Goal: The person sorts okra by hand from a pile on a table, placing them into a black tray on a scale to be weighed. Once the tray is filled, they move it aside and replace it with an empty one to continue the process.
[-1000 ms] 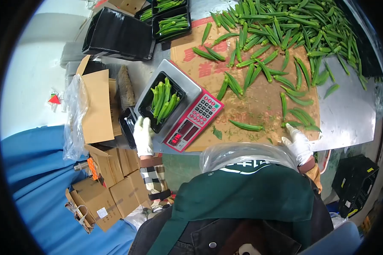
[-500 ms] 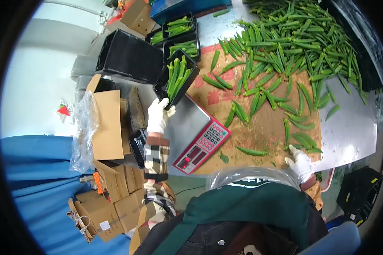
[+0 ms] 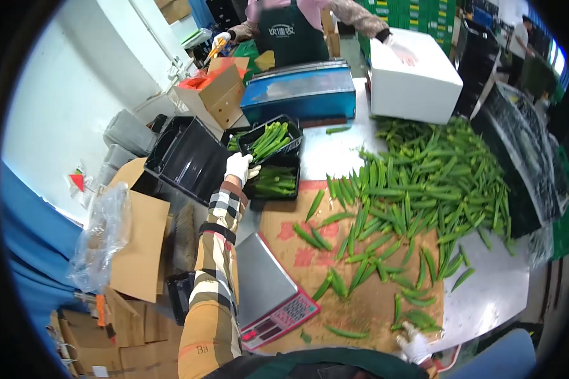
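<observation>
In a white glove, my left hand point(image 3: 239, 167) grips the near left edge of a black plastic tray point(image 3: 293, 146) filled with okra point(image 3: 272, 139). This tray is tilted and overlaps another black tray point(image 3: 273, 195) of okra standing below it in view. My right hand point(image 3: 415, 345), also gloved, is low over the cardboard sheet point(image 3: 379, 338) with its fingers apart. Its fingertips are right at a few loose okra pods point(image 3: 422, 319). Left of these pods lies a single pod point(image 3: 346, 332).
A red-edged digital scale point(image 3: 262, 278) sits beside my left forearm. The large okra pile point(image 3: 449, 170) covers the far right. Stacked black trays point(image 3: 193, 158), a blue bin point(image 3: 300, 95) and a white foam box point(image 3: 414, 79) stand farther back. Behind the bin is another person point(image 3: 291, 35).
My left hand has carried the okra tray away from the scale to the other trays. The view has tilted up, bringing another person into sight. My right hand stays by the loose pods.
</observation>
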### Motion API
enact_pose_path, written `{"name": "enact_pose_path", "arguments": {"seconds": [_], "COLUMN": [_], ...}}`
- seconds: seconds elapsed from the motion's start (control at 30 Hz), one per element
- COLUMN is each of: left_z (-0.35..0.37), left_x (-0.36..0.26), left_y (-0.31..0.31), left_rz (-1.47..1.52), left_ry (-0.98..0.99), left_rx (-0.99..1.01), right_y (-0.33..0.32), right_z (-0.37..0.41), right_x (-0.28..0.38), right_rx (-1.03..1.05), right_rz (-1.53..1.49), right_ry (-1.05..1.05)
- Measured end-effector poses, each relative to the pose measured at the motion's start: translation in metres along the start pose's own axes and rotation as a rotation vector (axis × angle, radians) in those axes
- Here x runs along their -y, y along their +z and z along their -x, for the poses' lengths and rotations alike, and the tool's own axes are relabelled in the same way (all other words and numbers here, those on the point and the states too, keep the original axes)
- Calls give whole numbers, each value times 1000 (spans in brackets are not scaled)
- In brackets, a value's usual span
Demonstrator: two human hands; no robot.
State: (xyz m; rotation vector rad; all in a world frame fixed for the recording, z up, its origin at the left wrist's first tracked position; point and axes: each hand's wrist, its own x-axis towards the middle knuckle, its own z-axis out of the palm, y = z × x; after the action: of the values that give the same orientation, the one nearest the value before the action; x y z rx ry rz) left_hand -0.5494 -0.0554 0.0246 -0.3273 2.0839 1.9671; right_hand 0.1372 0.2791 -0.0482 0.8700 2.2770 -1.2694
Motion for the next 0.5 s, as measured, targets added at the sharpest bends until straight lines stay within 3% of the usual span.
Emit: {"name": "enact_pose_path", "arguments": {"seconds": [0.07, 0.13, 0.2, 0.27, 0.33, 0.47, 0.5], "left_z": [-25, -45, -78, -92, -76, -3, 28], "left_x": [-5, -8, -2, 2, 5, 0, -8], "left_y": [3, 4, -2, -4, -1, -9, -7], "left_rz": [18, 16, 19, 115, 233, 235, 157], "left_ry": [6, 65, 151, 158, 78, 88, 67], "left_rx": [-30, -42, -66, -127, -65, 323, 297], "right_y": [15, 32, 38, 41, 5, -1, -6], "right_z": [-15, -17, -22, -30, -12, -6, -3], "right_x": [-45, -61, -67, -69, 8, 21, 28], "right_rx": [-118, -112, 111, 94, 167, 124, 120], "right_rz": [204, -70, -472, -734, -392, -190, -104], "right_ry": [-203, -216, 228, 445, 363, 215, 201]}}
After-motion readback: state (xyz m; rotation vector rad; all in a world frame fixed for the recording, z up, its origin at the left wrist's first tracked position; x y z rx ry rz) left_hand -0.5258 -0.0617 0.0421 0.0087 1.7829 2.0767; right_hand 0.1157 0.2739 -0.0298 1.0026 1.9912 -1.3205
